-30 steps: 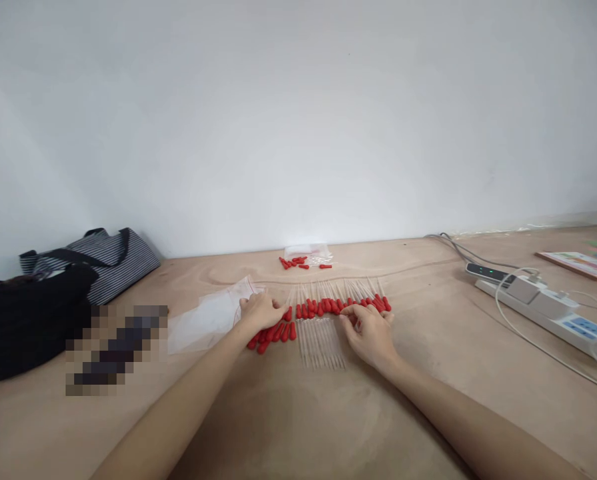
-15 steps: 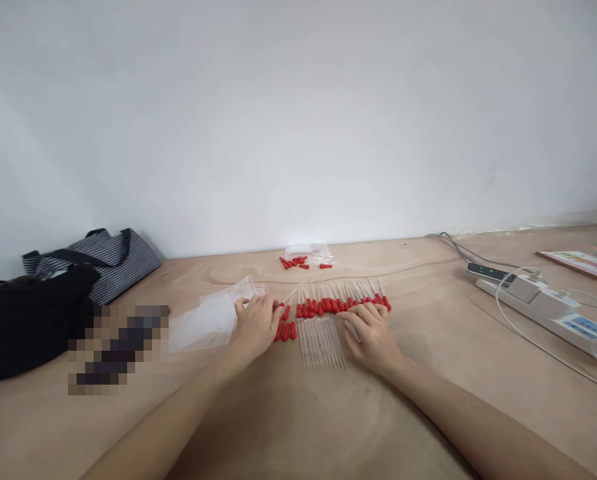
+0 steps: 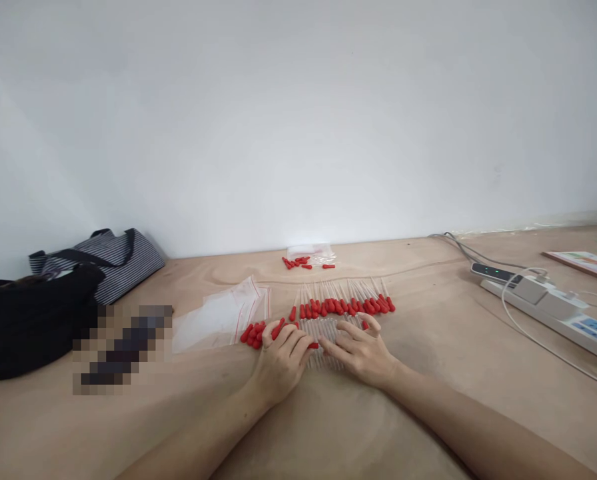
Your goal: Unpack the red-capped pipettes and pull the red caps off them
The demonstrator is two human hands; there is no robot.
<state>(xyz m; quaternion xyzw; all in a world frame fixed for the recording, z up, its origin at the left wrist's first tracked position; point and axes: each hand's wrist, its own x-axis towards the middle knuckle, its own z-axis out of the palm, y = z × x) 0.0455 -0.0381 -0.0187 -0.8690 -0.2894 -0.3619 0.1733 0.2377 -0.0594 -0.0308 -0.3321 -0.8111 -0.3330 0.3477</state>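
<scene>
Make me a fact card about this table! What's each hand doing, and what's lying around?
Left hand: fingertips on a small red bulb-shaped cap
Right hand: close beside that cap; grip unclear
Under the hands: thin clear tubes
Beyond them: row of clear droppers with red bulb ends
By the left hand: loose pile of red caps; flat translucent bags with red lines
Far left: black bag; grey-striped bag
Right side: long white power strip

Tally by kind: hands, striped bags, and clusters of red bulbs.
Hands: 2 (left hand, right hand)
Striped bag: 1
Red bulb clusters: 3 (far pile, middle row, pile beside the left hand); single bulbs are too crowded to count
Total: 6
</scene>
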